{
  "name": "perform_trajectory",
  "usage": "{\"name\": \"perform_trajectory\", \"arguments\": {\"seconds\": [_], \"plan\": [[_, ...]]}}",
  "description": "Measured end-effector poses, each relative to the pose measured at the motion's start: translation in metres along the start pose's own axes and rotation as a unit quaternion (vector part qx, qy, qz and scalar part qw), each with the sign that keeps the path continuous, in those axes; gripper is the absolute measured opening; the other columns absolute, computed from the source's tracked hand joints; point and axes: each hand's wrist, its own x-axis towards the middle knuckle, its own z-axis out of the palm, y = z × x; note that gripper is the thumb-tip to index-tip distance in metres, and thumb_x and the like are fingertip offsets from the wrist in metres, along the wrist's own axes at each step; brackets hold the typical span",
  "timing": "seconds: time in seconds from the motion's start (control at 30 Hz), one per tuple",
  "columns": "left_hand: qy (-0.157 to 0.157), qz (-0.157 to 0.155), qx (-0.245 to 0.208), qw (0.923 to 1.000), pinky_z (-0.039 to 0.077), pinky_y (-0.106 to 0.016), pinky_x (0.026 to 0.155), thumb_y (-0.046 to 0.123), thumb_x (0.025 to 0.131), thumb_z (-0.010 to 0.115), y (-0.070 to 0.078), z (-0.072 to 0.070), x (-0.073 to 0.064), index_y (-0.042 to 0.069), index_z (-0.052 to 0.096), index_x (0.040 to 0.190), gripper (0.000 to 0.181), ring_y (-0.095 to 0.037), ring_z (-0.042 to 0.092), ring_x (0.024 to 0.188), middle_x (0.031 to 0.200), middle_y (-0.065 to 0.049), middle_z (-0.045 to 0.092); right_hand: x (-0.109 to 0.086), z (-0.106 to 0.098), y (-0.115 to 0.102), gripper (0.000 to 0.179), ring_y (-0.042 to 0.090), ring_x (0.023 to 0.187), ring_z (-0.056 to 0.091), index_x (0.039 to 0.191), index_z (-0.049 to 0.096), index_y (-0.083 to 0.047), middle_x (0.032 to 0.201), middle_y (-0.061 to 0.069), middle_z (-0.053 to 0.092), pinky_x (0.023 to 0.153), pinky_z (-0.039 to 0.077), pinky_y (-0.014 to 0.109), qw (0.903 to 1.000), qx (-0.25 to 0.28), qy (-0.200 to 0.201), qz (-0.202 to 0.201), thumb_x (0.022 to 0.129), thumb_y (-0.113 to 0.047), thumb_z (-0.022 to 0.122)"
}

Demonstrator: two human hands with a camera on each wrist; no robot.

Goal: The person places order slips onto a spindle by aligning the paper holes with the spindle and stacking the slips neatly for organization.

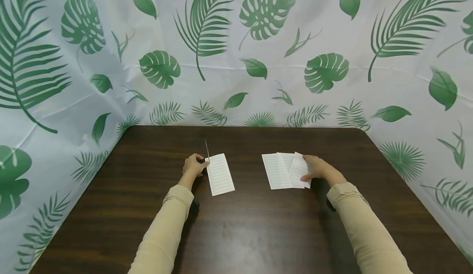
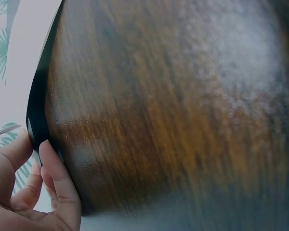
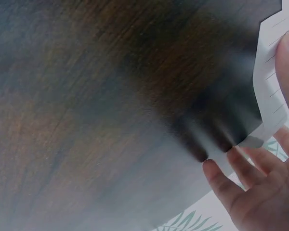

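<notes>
My left hand (image 1: 193, 165) pinches a black binder clip (image 2: 38, 115) between thumb and fingers, at the upper left edge of a stack of lined cards (image 1: 221, 176). A thin clip handle (image 1: 207, 149) sticks up there. White paper (image 2: 31, 53) runs along the clip in the left wrist view. On the right, lined sheets (image 1: 274, 171) lie fanned and overlapping. My right hand (image 1: 317, 169) holds the rightmost lined sheet (image 1: 298, 169), thumb on its face. In the right wrist view that sheet (image 3: 269, 79) bends slightly, while outer fingertips (image 3: 209, 166) touch the table.
The dark brown wooden table (image 1: 247, 224) spreads under both hands. Behind it and along the sides hangs a white cloth (image 1: 229, 81) printed with green leaves. Bare tabletop separates the card stack from the fanned sheets.
</notes>
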Motion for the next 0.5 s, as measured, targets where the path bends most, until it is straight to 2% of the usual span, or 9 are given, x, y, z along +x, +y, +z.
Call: {"name": "perform_trajectory", "arguments": {"seconds": [0.07,0.17,0.27,0.3,0.37,0.5], "plan": [[-0.003,-0.001,0.002,1.0,0.056,-0.024,0.054,0.025,0.09,0.065,-0.001,-0.001,0.0,0.003,0.056,0.112,0.033,-0.024,0.059,0.071,0.12,-0.025,0.049,0.002,0.0,-0.001,0.095,0.056,0.126,0.033,0.135,0.03,0.019,0.137,0.041,0.034,0.106,0.031,0.062,0.9999,-0.011,0.006,-0.004,0.071,-0.029,0.082],[-0.008,-0.014,0.002,0.9999,0.057,-0.027,0.058,0.025,0.09,0.065,0.0,-0.002,0.003,0.004,0.057,0.114,0.033,-0.026,0.062,0.074,0.124,-0.025,0.048,0.002,-0.001,-0.004,0.099,0.059,0.121,0.035,0.137,0.029,0.015,0.135,0.042,0.034,0.1,0.035,0.065,0.9998,-0.006,0.012,0.015,0.068,-0.029,0.084],[-0.009,-0.021,0.003,0.9997,0.059,-0.031,0.061,0.027,0.089,0.066,-0.004,0.003,0.014,0.006,0.057,0.113,0.033,-0.03,0.062,0.079,0.126,-0.024,0.046,0.0,-0.003,-0.007,0.103,0.061,0.117,0.035,0.14,0.024,0.011,0.131,0.045,0.03,0.096,0.038,0.067,0.9991,0.007,0.013,0.039,0.067,-0.028,0.085],[0.0,-0.005,-0.003,1.0,0.058,-0.029,0.058,0.033,0.087,0.067,-0.014,0.01,0.026,0.009,0.059,0.109,0.034,-0.028,0.061,0.075,0.123,-0.025,0.048,-0.001,-0.003,-0.007,0.103,0.061,0.114,0.035,0.14,0.023,0.009,0.128,0.046,0.028,0.094,0.039,0.067,0.9987,0.016,0.012,0.046,0.067,-0.027,0.085],[0.001,-0.002,-0.004,1.0,0.058,-0.03,0.057,0.035,0.085,0.069,-0.019,0.014,0.032,0.01,0.059,0.107,0.035,-0.027,0.06,0.073,0.12,-0.025,0.048,-0.002,-0.004,-0.009,0.103,0.06,0.11,0.039,0.14,0.022,0.008,0.124,0.046,0.026,0.092,0.041,0.066,0.9982,0.029,0.01,0.052,0.067,-0.024,0.086],[0.004,0.001,-0.004,1.0,0.057,-0.028,0.056,0.034,0.086,0.068,-0.013,0.009,0.021,0.009,0.059,0.107,0.034,-0.024,0.061,0.068,0.118,-0.024,0.05,-0.002,-0.004,-0.013,0.099,0.056,0.102,0.046,0.138,0.024,0.01,0.121,0.044,0.025,0.09,0.044,0.063,0.9978,0.048,0.013,0.042,0.066,-0.016,0.086]]}}
